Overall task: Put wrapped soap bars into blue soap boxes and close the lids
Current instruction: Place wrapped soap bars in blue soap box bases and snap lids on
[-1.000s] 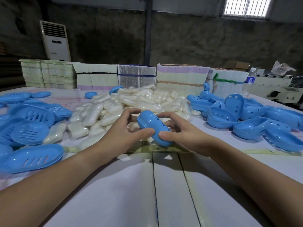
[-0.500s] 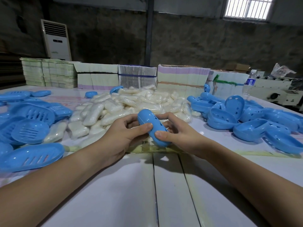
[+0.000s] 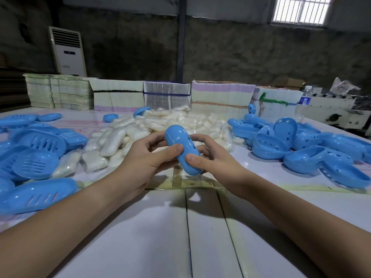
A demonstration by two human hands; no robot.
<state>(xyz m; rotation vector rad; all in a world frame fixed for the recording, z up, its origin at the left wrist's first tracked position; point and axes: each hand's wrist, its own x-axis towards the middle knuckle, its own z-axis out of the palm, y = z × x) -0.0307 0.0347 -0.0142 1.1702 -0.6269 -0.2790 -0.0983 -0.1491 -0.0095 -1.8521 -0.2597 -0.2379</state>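
A person's left hand [image 3: 144, 157] and right hand [image 3: 215, 157] both gripped a closed blue soap box [image 3: 182, 149], thumbs pressed on its top, held above the white table [image 3: 140, 237]. Just behind the box lay a heap of wrapped soap bars [image 3: 156, 125]. Left of the heap sat slotted blue lids [image 3: 38, 149]; right of it, a pile of blue box halves [image 3: 301, 145].

Soap box [image 3: 183, 149] is a bright sky blue, same as the slotted trays [image 3: 36, 163] and lids [image 3: 305, 159] piled either side. Wrapped soap bars [image 3: 140, 129] are milky white in clear film. Table [image 3: 200, 237] is glossy white, stacked cartons [image 3: 220, 95] cream with lilac stripes
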